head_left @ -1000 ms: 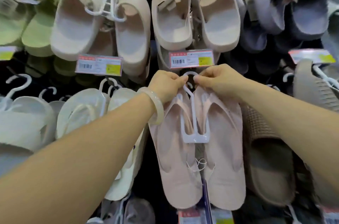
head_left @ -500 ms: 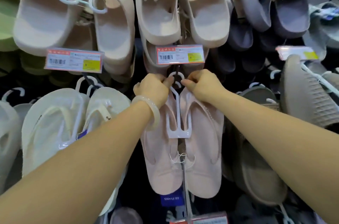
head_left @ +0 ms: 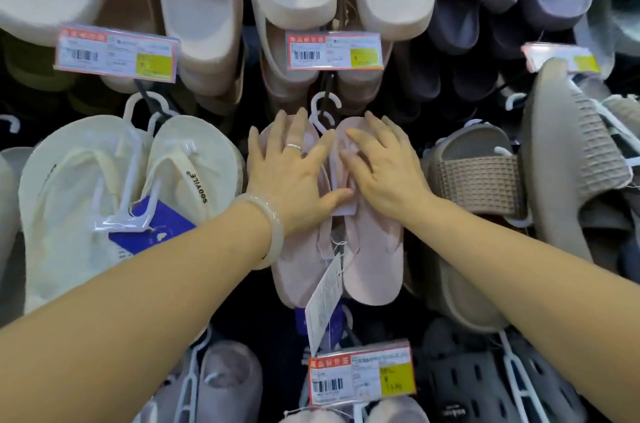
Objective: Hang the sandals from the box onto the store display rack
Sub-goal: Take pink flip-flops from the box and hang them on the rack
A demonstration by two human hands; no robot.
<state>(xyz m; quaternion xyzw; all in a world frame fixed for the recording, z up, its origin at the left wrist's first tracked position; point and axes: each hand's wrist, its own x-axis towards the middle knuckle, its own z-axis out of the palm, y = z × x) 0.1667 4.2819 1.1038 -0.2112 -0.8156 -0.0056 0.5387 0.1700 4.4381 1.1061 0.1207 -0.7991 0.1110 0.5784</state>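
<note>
Crowded rack: left hand [head_left: 294, 173] and right hand [head_left: 384, 166] (both hands open) press flat on pink sandals [head_left: 372, 259].

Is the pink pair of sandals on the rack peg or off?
On: the white hanger hook of the pink sandals loops over the dark peg.

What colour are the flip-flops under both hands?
Pale pink flip-flops, on a white hanger; the head view shows them best.
</note>
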